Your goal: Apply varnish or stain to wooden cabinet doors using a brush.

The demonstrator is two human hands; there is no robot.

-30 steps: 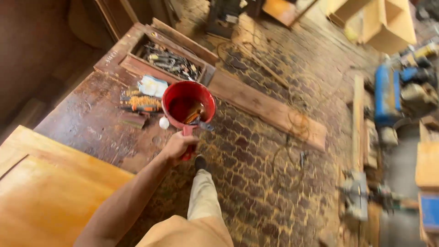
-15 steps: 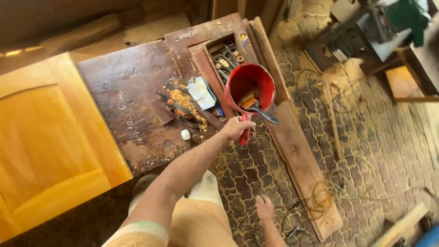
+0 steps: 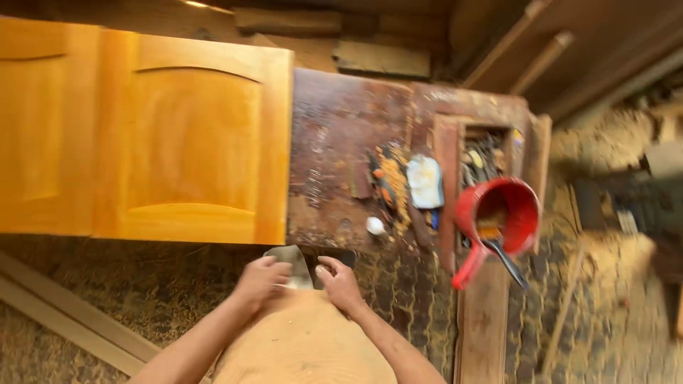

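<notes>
My left hand (image 3: 262, 281) and right hand (image 3: 339, 283) pinch a grey cloth (image 3: 290, 261) at my waist beside the table (image 3: 334, 142); next move, I judge, needs a firmer grip.

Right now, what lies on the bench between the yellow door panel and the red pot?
In the head view, between the yellow door panel and the red pot: stained benchtop, a whitish pad, scattered small tools, a small white knob.

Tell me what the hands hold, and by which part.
Both the left hand and right hand pinch a small grey sheet by its lower edge.
</notes>
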